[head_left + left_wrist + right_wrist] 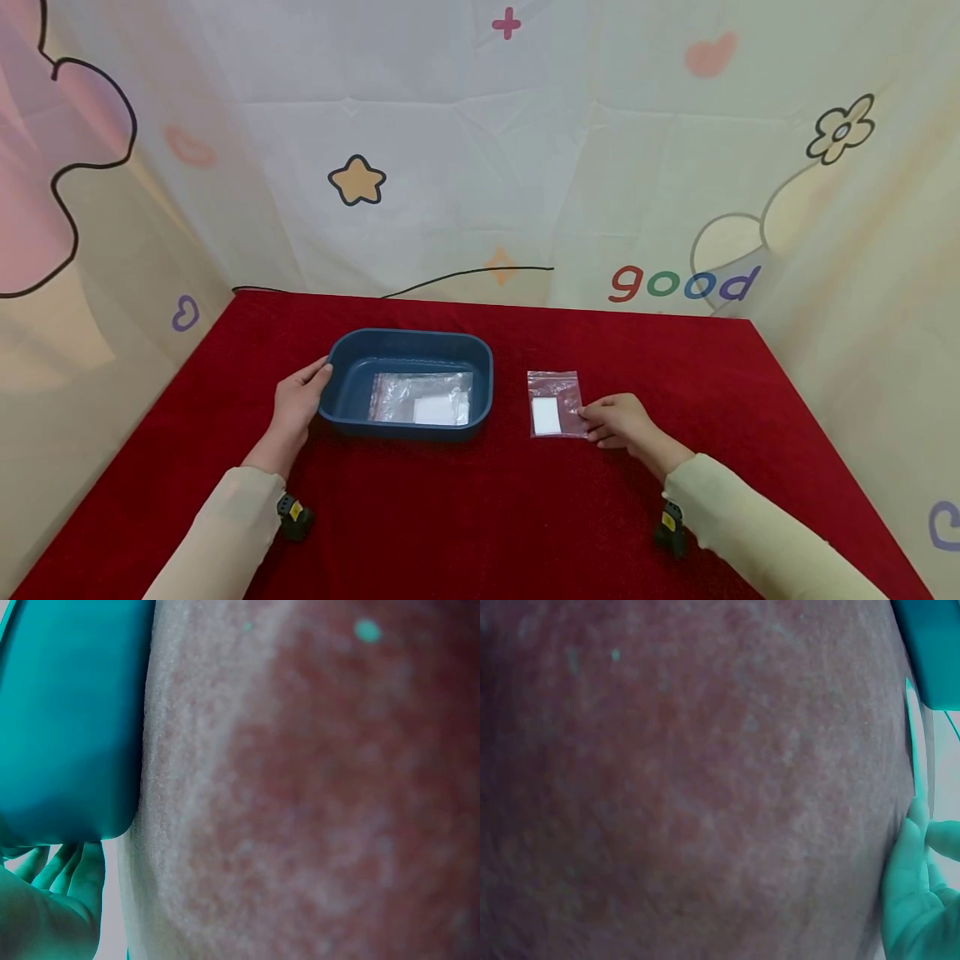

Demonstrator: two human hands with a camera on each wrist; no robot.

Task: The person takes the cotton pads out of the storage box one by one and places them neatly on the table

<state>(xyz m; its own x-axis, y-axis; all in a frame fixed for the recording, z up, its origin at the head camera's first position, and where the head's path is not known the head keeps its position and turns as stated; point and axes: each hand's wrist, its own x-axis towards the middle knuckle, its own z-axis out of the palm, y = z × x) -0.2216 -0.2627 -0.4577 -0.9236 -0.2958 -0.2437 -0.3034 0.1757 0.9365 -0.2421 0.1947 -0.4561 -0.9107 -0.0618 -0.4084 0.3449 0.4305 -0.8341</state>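
Note:
A dark blue rectangular plastic basin (408,336) stands on the red cloth, left of centre. Inside it lie clear plastic zip bags (393,398) with a white piece visible; how many overlap is hard to tell. My left hand (296,404) grips the basin's left end, thumb at the rim and fingers along the outer wall, which the left wrist view shows from low down. To the right of the basin, a small clear zip bag (567,408) with a white rectangular card (546,416) inside lies on the cloth. Its right edge is pinched between the thumb and fingers of my right hand (618,423).
Red cloth (450,525) covers the table. A pale printed curtain (465,167) hangs behind the table and along both sides. Each wrist wears a small dark camera on a strap, such as the left one (295,517).

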